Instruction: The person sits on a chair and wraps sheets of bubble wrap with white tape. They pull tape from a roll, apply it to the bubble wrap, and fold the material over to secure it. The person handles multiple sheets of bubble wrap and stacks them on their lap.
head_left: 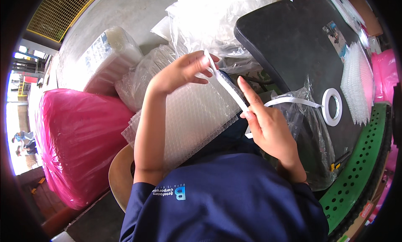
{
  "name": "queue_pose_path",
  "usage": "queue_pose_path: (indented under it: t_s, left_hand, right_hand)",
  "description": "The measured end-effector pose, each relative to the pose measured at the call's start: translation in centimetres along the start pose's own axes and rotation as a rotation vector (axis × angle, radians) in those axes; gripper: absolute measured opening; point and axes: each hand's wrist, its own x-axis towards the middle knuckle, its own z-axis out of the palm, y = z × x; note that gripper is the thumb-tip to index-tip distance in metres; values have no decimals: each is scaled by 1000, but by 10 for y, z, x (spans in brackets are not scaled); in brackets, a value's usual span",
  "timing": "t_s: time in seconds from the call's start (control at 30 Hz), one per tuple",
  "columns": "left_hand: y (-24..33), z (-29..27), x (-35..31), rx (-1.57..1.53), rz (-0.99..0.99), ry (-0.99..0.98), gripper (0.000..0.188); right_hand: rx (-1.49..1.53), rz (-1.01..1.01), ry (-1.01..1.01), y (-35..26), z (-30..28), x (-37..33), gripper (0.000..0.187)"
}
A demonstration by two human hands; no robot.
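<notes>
Nearby, black table (284, 41), floor (142, 11), left hand (184, 71), right hand (270, 126) (both half-curled) pinching tape (235, 95).

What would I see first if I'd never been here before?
Probably the big, shiny pink bag on the left. Next, the white strip running between the left fingers and right fingers, in the middle. On the right, a white tape roll stands out against the black tabletop.

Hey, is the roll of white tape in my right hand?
No, the white tape roll rests on the black table, apart from the right hand, which pinches a white strip.
</notes>
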Motion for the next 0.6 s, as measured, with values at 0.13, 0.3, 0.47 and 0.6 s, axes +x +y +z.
queue_pose_path:
  t_s: [0.13,0.3,0.47,0.6]
  left_hand:
    - [-2,8,-13,149,-27,161,32]
    - [-8,23,-9,281,31,245,25]
    - [-5,34,-11,-152,-83,346,28]
    - [-20,24,0,-205,-113,322,17]
  right_hand:
    - [46,103,-143,0,4,-2,68]
    - [136,265,-103,10,11,-10,68]
    - [267,270,42,25,34,-20,70]
    - [330,330,12,16,22,-16,70]
